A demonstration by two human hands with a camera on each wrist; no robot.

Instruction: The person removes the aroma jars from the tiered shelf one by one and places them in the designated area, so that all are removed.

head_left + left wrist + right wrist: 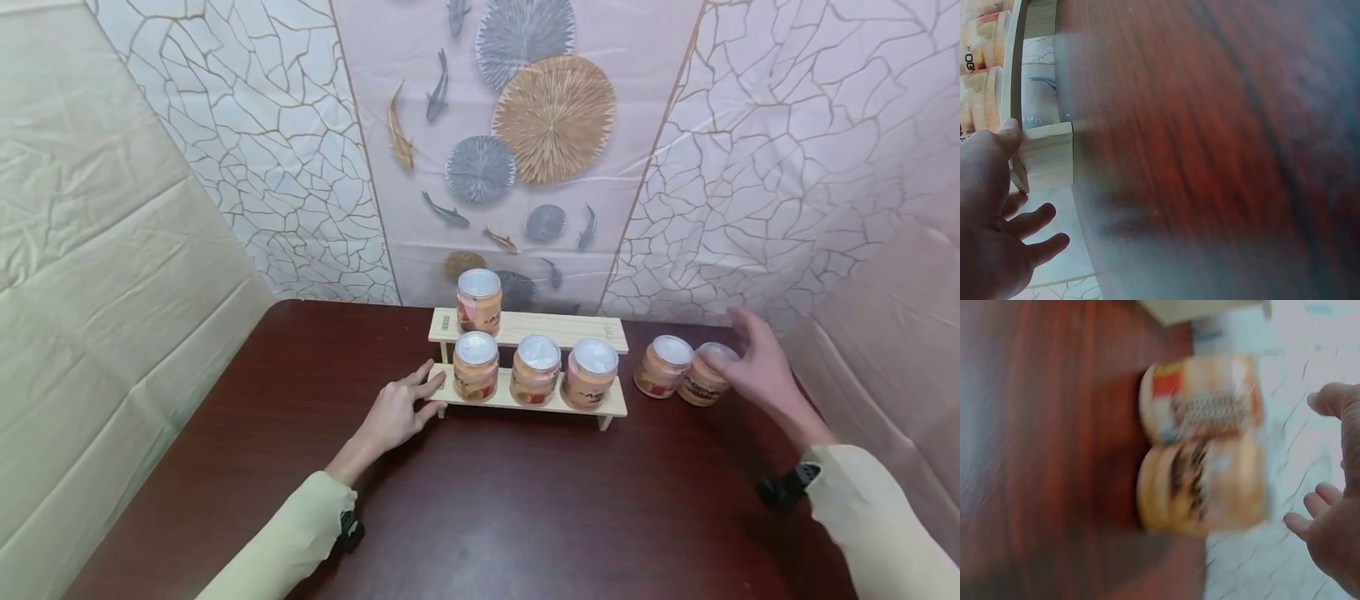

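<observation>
A two-step wooden rack (pixel 531 332) stands on the table with orange-labelled jars on it. One jar (pixel 479 302) is on its upper step, while three, including the middle jar (pixel 536 371), line the lower step. My left hand (pixel 393 410) pinches the left end of the lower step, its thumb on the front edge in the left wrist view and other fingers spread below. To the rack's right, two jars (pixel 664 367) (pixel 1207 400) stand side by side. Over the outer jar (pixel 702 375) (pixel 1210 484) hovers my right hand (pixel 761 375), fingers spread, apart from the jars in the right wrist view.
The dark red-brown table (pixel 480 517) runs out in front of the rack. Patterned cloth (pixel 772 167) hangs behind it, and plain pale cloth (pixel 105 275) closes off the left side.
</observation>
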